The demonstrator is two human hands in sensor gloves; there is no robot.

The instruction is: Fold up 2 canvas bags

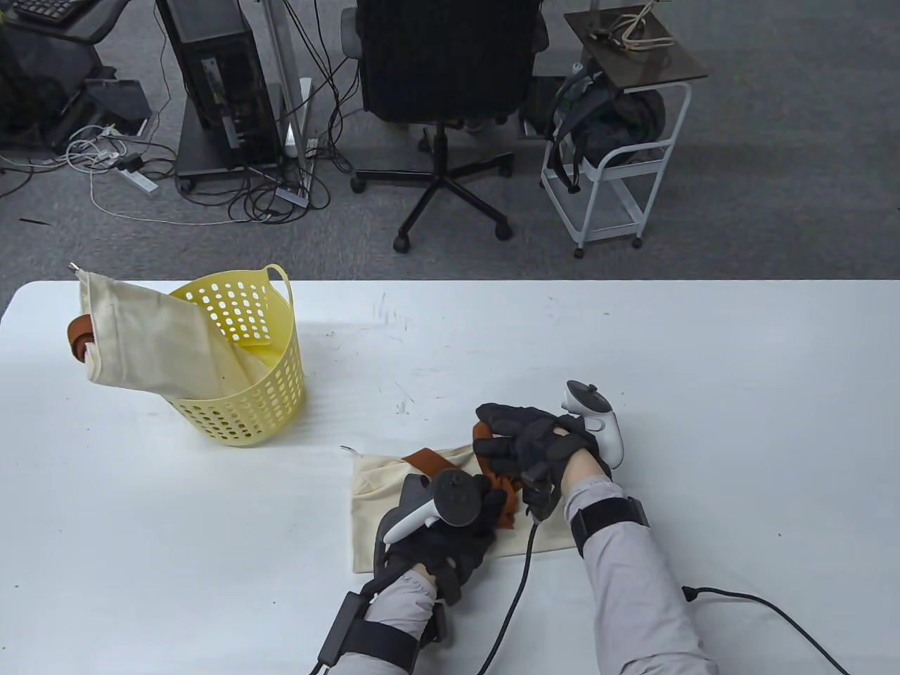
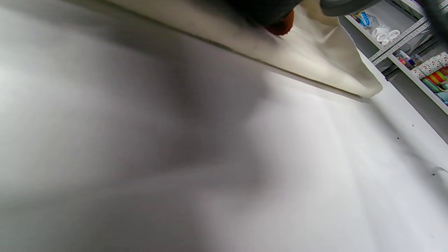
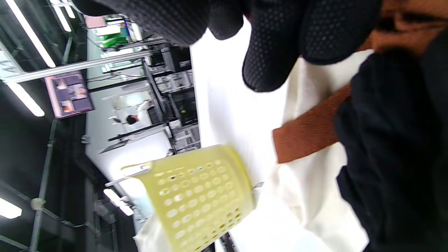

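Observation:
A cream canvas bag [image 1: 376, 485] with brown straps [image 1: 429, 463] lies on the white table [image 1: 703, 394] near the front, partly folded. My left hand [image 1: 464, 506] rests on the bag and presses it down; the bag's edge shows in the left wrist view [image 2: 325, 56]. My right hand [image 1: 517, 439] grips a bunched brown strap just above the bag; the strap also shows in the right wrist view [image 3: 308, 133]. A second cream bag [image 1: 148, 344] hangs out of the yellow basket [image 1: 267, 408] at the left, with a brown strap [image 1: 79, 337] showing.
The yellow perforated basket stands at the table's left and appears in the right wrist view [image 3: 196, 203]. A black cable [image 1: 520, 583] runs from my right wrist across the table's front. An office chair [image 1: 450, 84] and a white cart [image 1: 619, 176] stand beyond the far edge.

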